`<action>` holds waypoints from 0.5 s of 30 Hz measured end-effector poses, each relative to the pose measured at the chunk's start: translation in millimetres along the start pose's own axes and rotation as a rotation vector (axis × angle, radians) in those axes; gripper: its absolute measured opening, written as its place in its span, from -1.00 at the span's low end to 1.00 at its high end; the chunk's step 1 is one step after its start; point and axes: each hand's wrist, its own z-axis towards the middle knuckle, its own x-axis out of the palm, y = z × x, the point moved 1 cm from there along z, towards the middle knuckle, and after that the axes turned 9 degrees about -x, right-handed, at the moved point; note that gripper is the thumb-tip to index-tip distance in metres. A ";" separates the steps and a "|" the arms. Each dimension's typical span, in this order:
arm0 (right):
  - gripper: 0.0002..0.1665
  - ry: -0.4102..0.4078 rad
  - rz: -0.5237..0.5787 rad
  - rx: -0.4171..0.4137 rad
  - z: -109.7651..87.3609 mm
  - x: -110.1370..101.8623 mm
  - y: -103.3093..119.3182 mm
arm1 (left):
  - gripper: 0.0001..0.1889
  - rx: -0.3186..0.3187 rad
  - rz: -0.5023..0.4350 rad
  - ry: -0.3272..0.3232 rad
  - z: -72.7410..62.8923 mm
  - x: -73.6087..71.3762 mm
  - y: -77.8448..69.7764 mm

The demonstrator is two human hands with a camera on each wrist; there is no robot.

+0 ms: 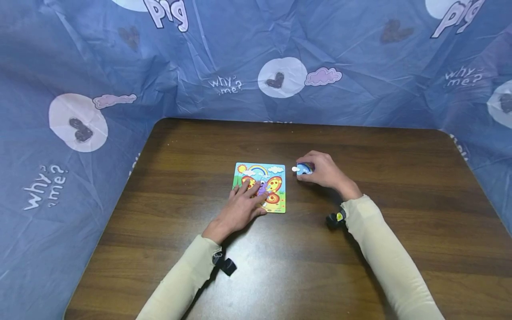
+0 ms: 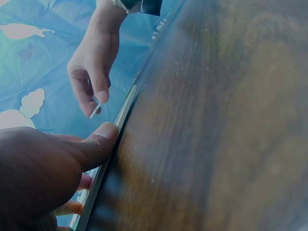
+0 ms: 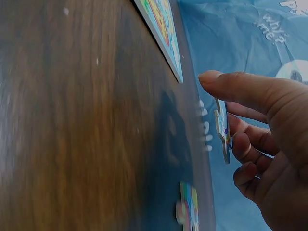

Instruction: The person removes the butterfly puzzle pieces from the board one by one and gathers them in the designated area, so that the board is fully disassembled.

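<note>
A square jigsaw puzzle [image 1: 281,205] with a butterfly, sun and rainbow picture lies flat on the table. My left hand [image 1: 239,210] rests on its lower left part with fingers spread, covering some of the butterfly. In the left wrist view the left thumb [image 2: 103,137] lies along the puzzle's edge. To the right of the puzzle, my right hand [image 1: 326,172] pinches a blue puzzle piece [image 1: 304,169] with a white knob. The right wrist view shows that piece [image 3: 223,127] edge-on, raised above the tabletop between thumb and fingers.
Another colourful puzzle piece [image 3: 189,204] lies on the table below the right hand in the right wrist view. The brown wooden table [image 1: 192,151] ends at a blue printed cloth [image 1: 224,44] behind it. Each wrist wears a small black camera [image 1: 228,266].
</note>
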 end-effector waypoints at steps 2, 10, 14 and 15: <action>-0.43 -0.006 -0.010 -0.003 -3.6 -3.1 -3.2 | -0.44 -0.002 0.003 0.002 0.1 0.1 0.1; -0.44 -0.043 -0.045 0.003 -17.7 -15.4 -15.9 | -0.44 -0.002 0.007 0.010 0.2 -0.1 0.3; -0.44 -0.057 -0.043 0.014 -24.0 -22.0 -22.2 | -0.44 -0.006 0.001 0.011 0.0 -0.2 -0.3; -0.45 -0.058 -0.047 0.012 -25.5 -23.4 -23.8 | -0.44 -0.005 -0.001 0.010 0.0 -0.3 -0.6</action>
